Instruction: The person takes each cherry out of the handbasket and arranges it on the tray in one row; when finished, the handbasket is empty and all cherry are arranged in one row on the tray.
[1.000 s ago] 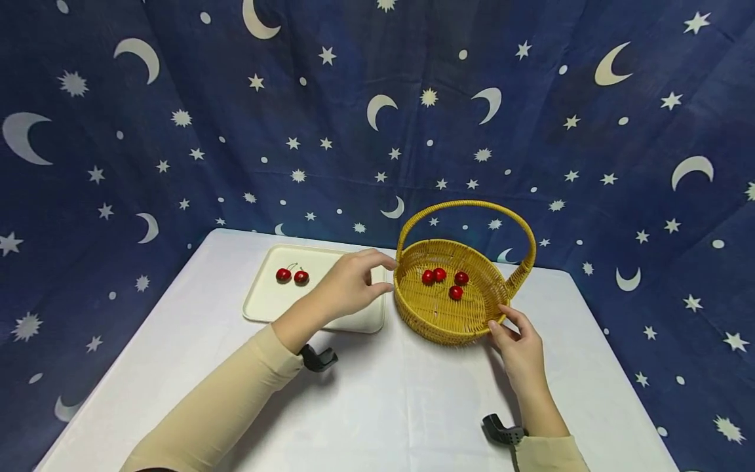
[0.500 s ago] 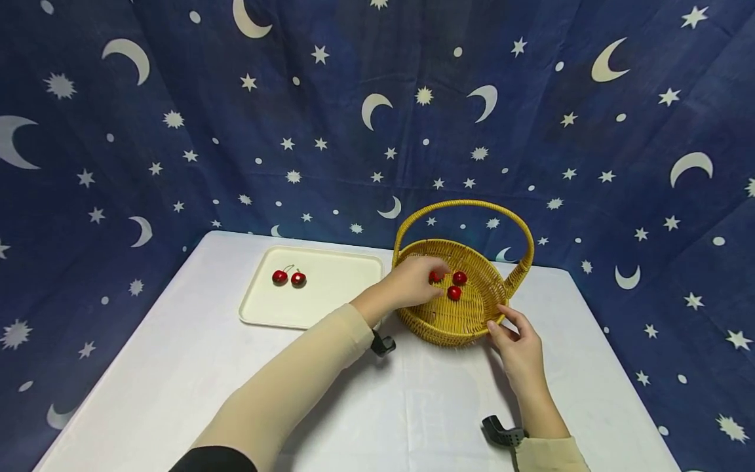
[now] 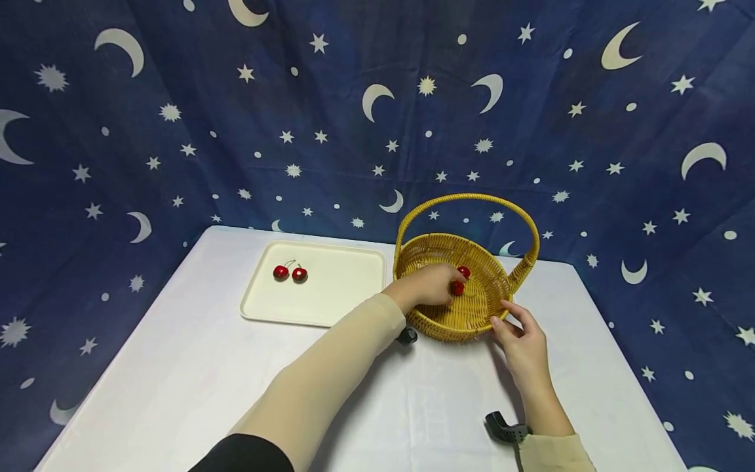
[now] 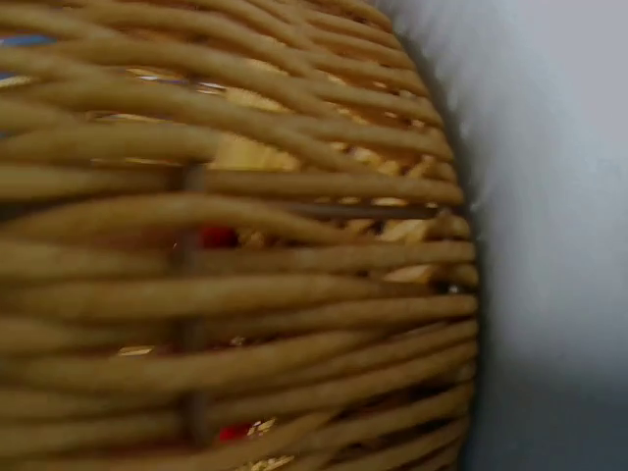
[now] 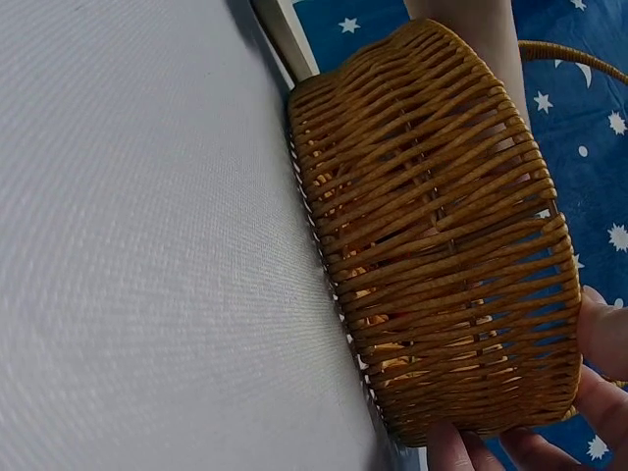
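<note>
A round yellow-brown wicker basket [image 3: 445,333] with a tall arched handle stands on the table. My left hand [image 3: 433,284] reaches over its left rim and down inside. The left thumb and index finger lie on either side of a red cherry [image 3: 457,288], right at it. Another cherry [image 3: 464,271] lies just behind; other cherries seen earlier in the basket are hidden by this hand. My right hand [image 3: 523,341] holds the basket's front right rim between thumb and fingers. In the left wrist view the woven wall [image 4: 245,294] covers the left fingers.
A cream rectangular tray [image 3: 348,282] lies left of the basket, partly behind the left sleeve. Two cherries with stems [image 3: 290,273] sit at its left side. A white cloth [image 3: 436,406] covers the table, and a blue star-patterned curtain [image 3: 330,118] hangs behind.
My left hand has moved right from over the tray into the basket, down to the cherries. My right hand keeps its hold on the rim.
</note>
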A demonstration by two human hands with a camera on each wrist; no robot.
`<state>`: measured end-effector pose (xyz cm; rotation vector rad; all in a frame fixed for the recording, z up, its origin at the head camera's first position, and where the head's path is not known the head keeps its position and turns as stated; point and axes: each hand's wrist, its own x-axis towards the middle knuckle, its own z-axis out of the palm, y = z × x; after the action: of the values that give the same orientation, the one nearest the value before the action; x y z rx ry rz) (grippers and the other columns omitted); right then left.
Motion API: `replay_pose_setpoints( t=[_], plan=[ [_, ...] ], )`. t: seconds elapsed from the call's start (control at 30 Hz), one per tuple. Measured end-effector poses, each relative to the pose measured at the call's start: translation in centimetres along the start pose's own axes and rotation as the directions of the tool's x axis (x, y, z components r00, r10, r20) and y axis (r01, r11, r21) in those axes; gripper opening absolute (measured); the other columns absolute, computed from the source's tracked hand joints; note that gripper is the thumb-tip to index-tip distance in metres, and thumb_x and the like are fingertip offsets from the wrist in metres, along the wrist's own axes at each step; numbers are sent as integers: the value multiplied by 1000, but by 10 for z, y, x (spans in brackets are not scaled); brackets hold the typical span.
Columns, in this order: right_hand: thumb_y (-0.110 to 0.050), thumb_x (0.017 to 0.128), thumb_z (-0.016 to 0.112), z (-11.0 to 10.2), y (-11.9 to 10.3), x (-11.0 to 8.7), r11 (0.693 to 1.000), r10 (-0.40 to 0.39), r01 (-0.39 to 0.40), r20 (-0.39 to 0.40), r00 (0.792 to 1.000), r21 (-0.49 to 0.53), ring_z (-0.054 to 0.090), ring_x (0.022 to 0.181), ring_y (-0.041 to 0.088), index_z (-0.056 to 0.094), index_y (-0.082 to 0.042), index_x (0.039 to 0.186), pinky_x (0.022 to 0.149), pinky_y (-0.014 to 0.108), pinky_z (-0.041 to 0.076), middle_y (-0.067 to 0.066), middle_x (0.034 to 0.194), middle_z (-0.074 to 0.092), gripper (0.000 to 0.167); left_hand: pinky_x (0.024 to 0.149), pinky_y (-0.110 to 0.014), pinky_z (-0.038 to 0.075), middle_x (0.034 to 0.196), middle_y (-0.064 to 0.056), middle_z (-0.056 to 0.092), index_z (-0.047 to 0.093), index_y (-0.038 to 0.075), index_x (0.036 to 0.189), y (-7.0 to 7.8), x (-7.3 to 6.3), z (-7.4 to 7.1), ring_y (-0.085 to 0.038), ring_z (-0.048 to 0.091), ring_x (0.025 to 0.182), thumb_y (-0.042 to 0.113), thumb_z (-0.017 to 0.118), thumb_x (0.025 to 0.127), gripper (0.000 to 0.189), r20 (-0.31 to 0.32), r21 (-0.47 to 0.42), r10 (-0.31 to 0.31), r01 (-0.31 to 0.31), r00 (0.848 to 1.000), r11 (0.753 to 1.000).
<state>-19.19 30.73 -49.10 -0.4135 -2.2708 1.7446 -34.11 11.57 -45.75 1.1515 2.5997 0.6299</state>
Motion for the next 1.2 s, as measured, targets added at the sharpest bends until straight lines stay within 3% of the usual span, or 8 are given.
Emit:
replay_pose_setpoints(
  t=[0.13,0.3,0.53,0.73,0.83,1.0,1.2],
  plan=[
    [-9,104,71,1,-1,1,1000,-2,2,12,1000,0,66,101,-10,56,-3,152,82,10,58,7,154,50,50,109,-26,51,130,2,74,72,15,138,-1,4,4,-13,65,120,9,79,91,47,14,20,-9,8,1000,1000],
    [-7,104,70,0,-1,0,1000,-1,0,-13,1000,-9,66,100,-9,58,-5,151,81,9,58,5,154,51,49,106,-26,52,127,2,74,73,18,133,1,4,5,-13,65,117,12,81,94,40,25,3,7,-7,1000,1000],
    [-6,104,69,1,0,1,1000,5,-5,-10,1000,-1,66,101,-9,59,-7,151,82,9,58,5,155,51,48,83,-23,51,101,2,74,79,15,113,3,-2,3,-14,63,94,8,81,94,20,61,1,-4,4,998,1000],
    [-6,104,69,0,1,0,1000,2,-2,-2,1000,-9,65,101,-10,58,-7,152,82,9,57,6,156,50,49,92,-25,53,106,4,74,79,15,116,4,-8,-1,-12,63,98,16,82,96,21,22,-17,43,-43,999,999],
    [-8,105,69,-2,2,-1,1000,5,-5,8,1000,-19,65,101,-11,57,-6,153,83,9,57,8,158,49,50,96,-25,53,110,4,75,78,15,118,6,-20,-9,-12,64,102,19,83,96,24,-15,-55,73,-73,997,996],
    [-11,105,70,-2,1,-1,1000,21,-21,12,1000,-17,65,102,-11,57,-9,153,85,10,58,7,160,49,50,95,-26,52,114,4,72,77,17,118,4,-54,-27,-12,62,103,23,85,94,26,-131,-73,107,-117,986,990],
    [-11,105,70,-1,0,0,1000,22,-22,7,1000,-6,65,102,-11,57,-8,153,84,10,57,7,160,48,50,87,-27,51,111,8,67,76,20,117,-2,-108,-37,-11,59,95,26,86,94,26,-300,-170,47,-102,953,980]
  ],
)
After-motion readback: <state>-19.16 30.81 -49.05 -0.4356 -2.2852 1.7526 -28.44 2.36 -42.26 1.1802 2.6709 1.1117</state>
